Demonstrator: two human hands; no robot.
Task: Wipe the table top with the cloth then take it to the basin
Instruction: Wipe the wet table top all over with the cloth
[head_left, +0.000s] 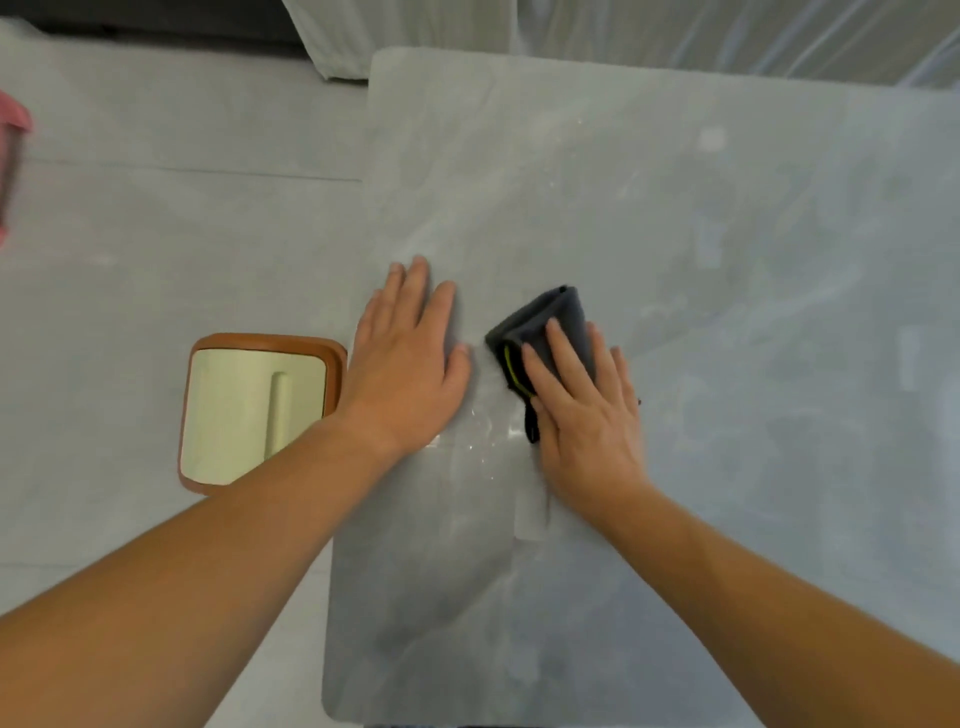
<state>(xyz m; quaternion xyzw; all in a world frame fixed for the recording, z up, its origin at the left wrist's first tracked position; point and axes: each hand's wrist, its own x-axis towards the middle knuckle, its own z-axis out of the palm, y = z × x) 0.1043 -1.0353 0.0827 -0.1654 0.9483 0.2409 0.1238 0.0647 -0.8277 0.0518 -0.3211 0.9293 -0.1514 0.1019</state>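
The table top (675, 234) is grey, like marble, with pale streaks and a wet shine near the hands. The left hand (410, 358) lies flat on it with straight fingers, near its left edge. The right hand (582, 405) presses the folded dark cloth (550, 317) on the table with straight fingers. Below on the left, on the grey floor (156, 234), stands a cream bin (249, 410) with a brown rim. White curtains (623, 31) hang behind the table.
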